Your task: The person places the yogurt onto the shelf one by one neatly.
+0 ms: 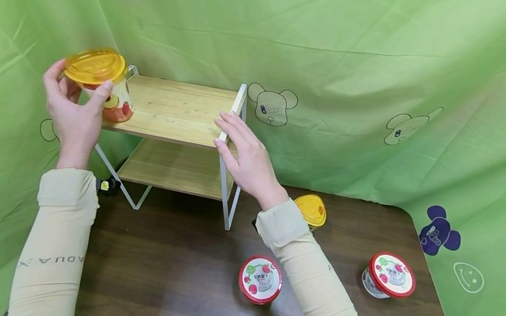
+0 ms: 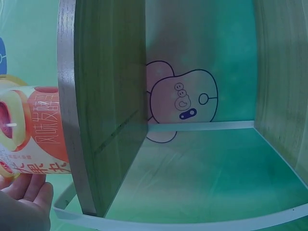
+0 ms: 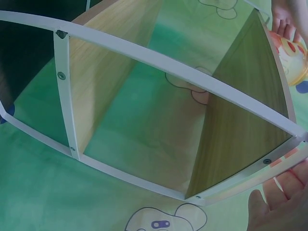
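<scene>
My left hand (image 1: 74, 110) grips a yogurt tub (image 1: 117, 106) with a translucent yellow lid at the left end of the upper wooden shelf (image 1: 176, 107). Thumb and fingers go round its sides just below the lid, and the tub leans slightly. In the left wrist view the tub's printed fruit label (image 2: 33, 130) shows right at the shelf board's edge. My right hand (image 1: 252, 163) rests its extended fingers on the white metal frame (image 1: 237, 101) at the rack's right end, thumb apart from them. Nothing is held in it.
Below lies a second wooden shelf (image 1: 174, 167). On the dark table (image 1: 140, 273) stand two red-rimmed tubs, one near the middle (image 1: 260, 279) and one at the right (image 1: 390, 276). Another yellow-lidded tub (image 1: 311, 210) is partly behind my right forearm. A green printed curtain (image 1: 351, 41) surrounds the table.
</scene>
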A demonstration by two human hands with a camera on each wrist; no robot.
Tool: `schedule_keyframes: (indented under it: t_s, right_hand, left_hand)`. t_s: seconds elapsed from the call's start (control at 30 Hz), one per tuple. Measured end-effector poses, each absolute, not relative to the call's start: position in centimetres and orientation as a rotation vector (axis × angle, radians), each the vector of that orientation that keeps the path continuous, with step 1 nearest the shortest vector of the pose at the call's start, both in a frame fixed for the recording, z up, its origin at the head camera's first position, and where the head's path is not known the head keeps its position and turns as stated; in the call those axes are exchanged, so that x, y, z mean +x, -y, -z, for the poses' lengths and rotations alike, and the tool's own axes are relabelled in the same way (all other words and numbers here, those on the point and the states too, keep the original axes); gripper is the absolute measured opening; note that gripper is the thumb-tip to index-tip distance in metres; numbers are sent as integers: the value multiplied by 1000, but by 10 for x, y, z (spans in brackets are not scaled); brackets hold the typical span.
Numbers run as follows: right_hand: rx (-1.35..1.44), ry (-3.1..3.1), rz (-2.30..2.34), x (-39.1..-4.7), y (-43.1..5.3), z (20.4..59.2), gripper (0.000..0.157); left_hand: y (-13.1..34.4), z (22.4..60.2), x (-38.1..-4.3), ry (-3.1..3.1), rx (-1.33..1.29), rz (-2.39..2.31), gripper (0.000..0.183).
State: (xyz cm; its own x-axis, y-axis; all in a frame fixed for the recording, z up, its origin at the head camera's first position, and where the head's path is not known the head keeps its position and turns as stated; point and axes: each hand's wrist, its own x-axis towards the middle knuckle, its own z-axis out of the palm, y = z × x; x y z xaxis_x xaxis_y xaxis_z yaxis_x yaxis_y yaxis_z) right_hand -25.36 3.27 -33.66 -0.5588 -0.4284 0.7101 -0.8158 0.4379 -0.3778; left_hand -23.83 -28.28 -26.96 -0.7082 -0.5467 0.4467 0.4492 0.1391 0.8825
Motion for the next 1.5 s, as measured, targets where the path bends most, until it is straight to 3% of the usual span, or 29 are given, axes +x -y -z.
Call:
schedule_keyframes:
  t_s: [0.73,1.17,1.5]
  right_hand:
    - [1046,2164,-975,-254,-32,338,41]
    - [1052,2151,-979,-254,-33,338,41]
    - [1051,2155,-976,-254,-35,336,41]
  left_hand:
    - [284,272,-233,1695,126,1639,81]
    - [295,278,-232,1651,180,1566,52]
    - [288,280,-220,1689,245,1506,42]
